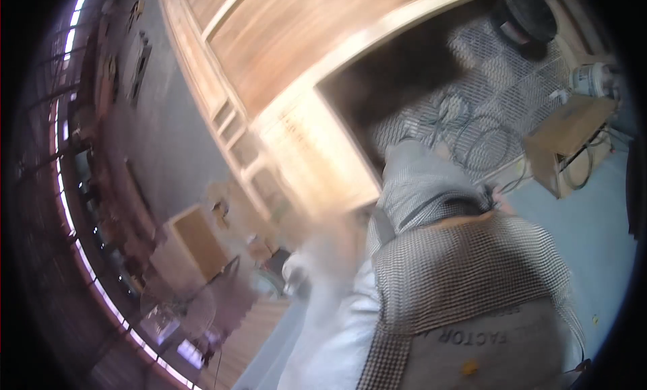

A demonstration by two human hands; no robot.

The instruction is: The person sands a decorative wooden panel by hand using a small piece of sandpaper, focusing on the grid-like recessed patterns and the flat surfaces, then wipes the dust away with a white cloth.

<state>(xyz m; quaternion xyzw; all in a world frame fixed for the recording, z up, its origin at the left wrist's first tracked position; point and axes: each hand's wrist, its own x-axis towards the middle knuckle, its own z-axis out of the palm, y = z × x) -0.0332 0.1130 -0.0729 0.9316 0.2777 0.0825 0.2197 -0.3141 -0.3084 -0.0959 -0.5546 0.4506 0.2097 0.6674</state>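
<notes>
A large piece of unfinished wooden furniture (pixel 283 51), with framed panels and small slatted openings along one side, lies in front of me. From the left, a light sleeve (pixel 328 309) reaches towards its near corner. My left hand (pixel 336 238) at the sleeve's end is badly blurred, beside that corner; whether it grips anything cannot be made out. A small pinkish patch past the edge of my checked apron (pixel 455 269) may be my right hand (pixel 502 202), mostly hidden. Dark markings show on the pale wooden end panel (pixel 313 142).
Looped cable or hose (pixel 480 142) lies on a patterned mat (pixel 498 82) at upper right. Nearby are an open cardboard box (pixel 568 132), a white tub (pixel 591 80) and a dark bucket-like container (pixel 525 16). A wooden box (pixel 199 241) and a fan (pixel 177 309) stand left.
</notes>
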